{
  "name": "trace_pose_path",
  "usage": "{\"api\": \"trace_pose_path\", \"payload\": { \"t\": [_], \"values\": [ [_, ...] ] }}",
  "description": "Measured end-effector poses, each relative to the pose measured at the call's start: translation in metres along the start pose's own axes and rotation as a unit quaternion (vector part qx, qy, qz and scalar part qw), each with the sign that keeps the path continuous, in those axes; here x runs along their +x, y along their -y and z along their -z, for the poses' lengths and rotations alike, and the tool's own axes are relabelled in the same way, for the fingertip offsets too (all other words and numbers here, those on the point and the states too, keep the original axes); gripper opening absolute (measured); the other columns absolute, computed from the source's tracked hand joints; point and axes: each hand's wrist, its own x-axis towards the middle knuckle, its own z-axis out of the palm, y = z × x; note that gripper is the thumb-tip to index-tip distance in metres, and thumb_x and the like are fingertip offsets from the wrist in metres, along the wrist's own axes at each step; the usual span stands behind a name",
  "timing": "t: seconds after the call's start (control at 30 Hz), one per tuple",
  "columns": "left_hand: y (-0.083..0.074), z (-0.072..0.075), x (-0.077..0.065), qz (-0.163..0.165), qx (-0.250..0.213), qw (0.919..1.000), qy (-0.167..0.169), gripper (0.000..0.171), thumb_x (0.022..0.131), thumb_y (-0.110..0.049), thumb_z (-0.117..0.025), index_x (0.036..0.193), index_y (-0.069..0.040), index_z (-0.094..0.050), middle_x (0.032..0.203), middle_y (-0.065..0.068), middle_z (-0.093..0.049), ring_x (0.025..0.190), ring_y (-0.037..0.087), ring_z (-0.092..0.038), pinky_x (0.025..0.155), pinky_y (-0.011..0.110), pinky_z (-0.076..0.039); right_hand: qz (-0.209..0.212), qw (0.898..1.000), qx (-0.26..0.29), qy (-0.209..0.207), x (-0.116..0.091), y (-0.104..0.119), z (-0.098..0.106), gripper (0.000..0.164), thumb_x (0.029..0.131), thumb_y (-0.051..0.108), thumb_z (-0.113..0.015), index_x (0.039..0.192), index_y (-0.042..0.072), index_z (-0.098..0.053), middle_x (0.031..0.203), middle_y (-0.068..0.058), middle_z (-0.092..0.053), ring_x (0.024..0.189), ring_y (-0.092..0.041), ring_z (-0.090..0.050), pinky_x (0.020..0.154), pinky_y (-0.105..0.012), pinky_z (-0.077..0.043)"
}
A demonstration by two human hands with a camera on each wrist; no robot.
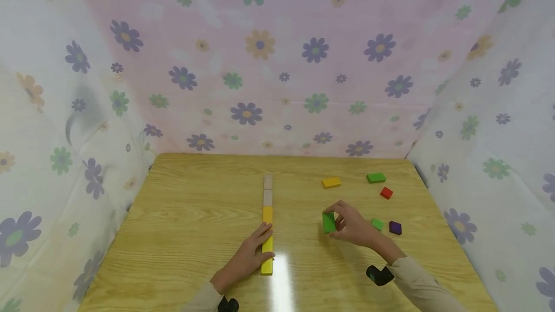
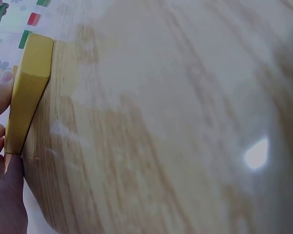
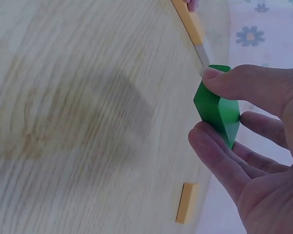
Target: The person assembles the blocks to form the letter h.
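A straight row of blocks runs away from me on the table: yellow block (image 1: 266, 267) nearest, orange-yellow block (image 1: 267, 214) beyond, pale wooden blocks (image 1: 268, 198) at the far end. Across the near part of this row rests my left hand (image 1: 247, 257), its fingers hiding some of it. The left wrist view has the yellow block (image 2: 31, 83) close up, fingers (image 2: 0, 100) against its side. To the right of the row, my right hand (image 1: 355, 227) pinches a green block (image 1: 328, 223) between thumb and fingers. That green block (image 3: 219, 109) is tilted in the right wrist view.
Loose blocks lie on the right of the wooden table (image 1: 182, 215): an orange-yellow one (image 1: 331, 182), a long green one (image 1: 376, 178), a red one (image 1: 386, 193), a small green one (image 1: 377, 224) and a purple one (image 1: 395, 227). Flowered cloth (image 1: 282, 61) surrounds the table.
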Motion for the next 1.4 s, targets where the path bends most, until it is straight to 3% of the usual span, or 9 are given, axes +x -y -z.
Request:
{"api": "trace_pose_path", "payload": {
  "t": [0.47,0.93,1.4],
  "values": [
    [0.001,0.000,0.001,-0.001,-0.006,1.0000,0.004,0.065,0.092,-0.026,-0.063,0.143,0.003,-0.036,0.154,0.010,-0.024,0.142,0.030,-0.015,0.106,0.049,-0.031,0.005,0.999,0.013,0.041,-0.008,0.018,-0.024,0.050,0.077,0.004,-0.078,0.120,0.000,-0.055,0.113,-0.012,-0.047,0.076,-0.016,-0.058,0.064,-0.024,-0.054],
    [-0.002,0.001,0.000,-0.010,-0.006,0.9999,0.001,0.063,0.092,-0.024,-0.062,0.142,0.006,-0.036,0.153,0.014,-0.025,0.141,0.033,-0.016,0.104,0.052,-0.031,-0.011,0.997,0.028,0.074,-0.012,0.019,-0.048,0.049,0.077,0.008,-0.078,0.121,0.001,-0.056,0.114,-0.007,-0.046,0.077,-0.013,-0.058,0.065,-0.022,-0.052],
    [-0.003,0.001,0.000,-0.007,-0.004,1.0000,0.000,0.063,0.092,-0.024,-0.063,0.142,0.005,-0.037,0.153,0.013,-0.026,0.141,0.033,-0.017,0.105,0.051,-0.031,-0.008,0.996,0.045,0.077,-0.017,0.019,-0.065,0.051,0.074,0.003,-0.079,0.119,0.001,-0.056,0.112,-0.008,-0.045,0.078,-0.015,-0.056,0.064,-0.022,-0.052]
  ]
}}
